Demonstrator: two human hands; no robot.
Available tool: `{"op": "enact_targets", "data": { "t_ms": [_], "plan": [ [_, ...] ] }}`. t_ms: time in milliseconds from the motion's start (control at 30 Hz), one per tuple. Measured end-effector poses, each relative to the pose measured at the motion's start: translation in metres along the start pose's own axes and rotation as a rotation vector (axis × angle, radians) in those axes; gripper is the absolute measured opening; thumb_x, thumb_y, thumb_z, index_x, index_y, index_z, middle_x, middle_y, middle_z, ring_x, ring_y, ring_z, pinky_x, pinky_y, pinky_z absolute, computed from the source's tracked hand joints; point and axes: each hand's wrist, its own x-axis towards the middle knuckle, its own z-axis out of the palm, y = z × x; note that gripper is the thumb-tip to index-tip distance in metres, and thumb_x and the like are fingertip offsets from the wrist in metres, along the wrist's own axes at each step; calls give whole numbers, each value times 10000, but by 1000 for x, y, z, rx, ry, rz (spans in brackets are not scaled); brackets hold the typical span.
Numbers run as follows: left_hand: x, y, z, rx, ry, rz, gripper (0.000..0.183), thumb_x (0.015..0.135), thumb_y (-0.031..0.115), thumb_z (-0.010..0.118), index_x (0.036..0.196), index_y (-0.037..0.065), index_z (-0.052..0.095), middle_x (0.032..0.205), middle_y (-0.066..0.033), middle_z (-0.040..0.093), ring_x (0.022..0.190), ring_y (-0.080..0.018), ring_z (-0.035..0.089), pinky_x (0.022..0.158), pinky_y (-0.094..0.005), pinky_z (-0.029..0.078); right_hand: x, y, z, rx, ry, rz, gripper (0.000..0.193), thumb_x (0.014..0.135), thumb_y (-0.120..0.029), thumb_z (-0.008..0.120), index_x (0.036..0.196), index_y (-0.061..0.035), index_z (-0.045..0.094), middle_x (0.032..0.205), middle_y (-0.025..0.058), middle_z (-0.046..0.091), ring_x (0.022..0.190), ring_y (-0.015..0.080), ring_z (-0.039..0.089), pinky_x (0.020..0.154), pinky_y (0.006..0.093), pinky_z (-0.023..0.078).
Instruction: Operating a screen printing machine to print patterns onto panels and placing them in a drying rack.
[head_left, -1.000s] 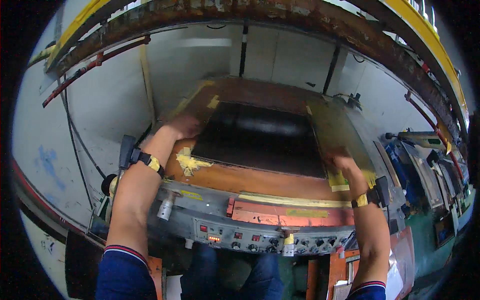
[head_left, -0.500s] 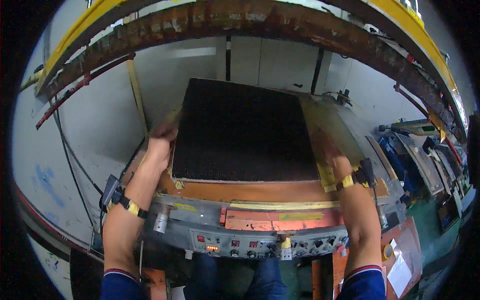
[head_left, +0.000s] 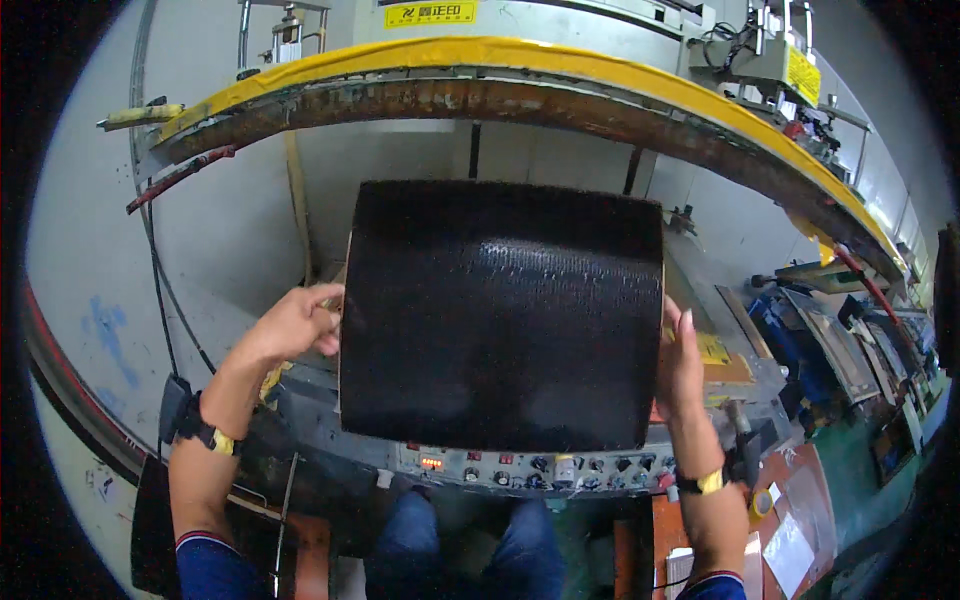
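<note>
A large black sheet (head_left: 500,320) with a slight shine and a fine ribbed texture is held up between my hands, above the machine bed. My left hand (head_left: 305,322) grips its left edge with bent fingers. At the right edge my right hand (head_left: 682,365) holds it, thumb upward along the side and the other fingers partly hidden behind. The sheet bows a little and covers most of the bed behind it. A dark strapped device with a yellow band is on each wrist.
A rusty, yellow-edged frame (head_left: 480,100) spans above the bed. Below the sheet runs a control panel (head_left: 480,468) with knobs and a lit display. At lower right, a tape roll (head_left: 762,503) and white papers (head_left: 790,550) lie on a brown board. Several flat panels (head_left: 835,335) lean farther right.
The black sheet has come up off the bed and nearer to me, held by both hands. The view has tilted up, showing more of the machine above the frame.
</note>
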Motion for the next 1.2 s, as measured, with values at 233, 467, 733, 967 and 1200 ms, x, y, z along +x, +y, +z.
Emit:
{"op": "enact_targets", "data": {
  "t_ms": [233,467,733,967,1200],
  "plan": [
    [-71,-12,3,50,22,147,469,872,2,495,1329,-36,402,889,-67,593,846,-151,599,781,-285,503,-116,-23,28,-677,180,-405,556,955,-291,418,1366,73,331,1336,176,424,1245,254,398,1045,361,287],
    [-120,5,2,-386,340,331,420,911,124,520,1286,-43,431,1069,-124,581,998,-227,577,893,-350,470,-136,-67,41,-1226,241,-685,447,858,-108,515,1259,84,467,1089,237,541,999,357,538,899,385,415],
    [3,-6,5,-825,209,296,464,910,358,513,1222,15,521,1218,-109,565,1102,-235,538,970,-365,406,-27,-32,-19,-327,59,-400,563,977,-362,329,1315,77,427,1340,199,468,1225,272,459,1054,371,311],
    [140,-61,16,-574,-16,228,427,902,118,531,1298,-25,456,1240,-138,543,1155,-228,507,964,-332,414,68,-10,-57,-178,91,593,721,909,-560,406,1248,71,486,1206,159,566,1097,269,537,960,364,382],
    [227,-98,31,-263,-39,102,586,777,-59,550,1344,22,424,1318,-165,487,1238,-267,433,992,-334,380,133,69,-51,-649,280,176,597,882,-458,541,1291,-26,495,1310,138,494,1170,254,473,971,364,363]
  ]
}}
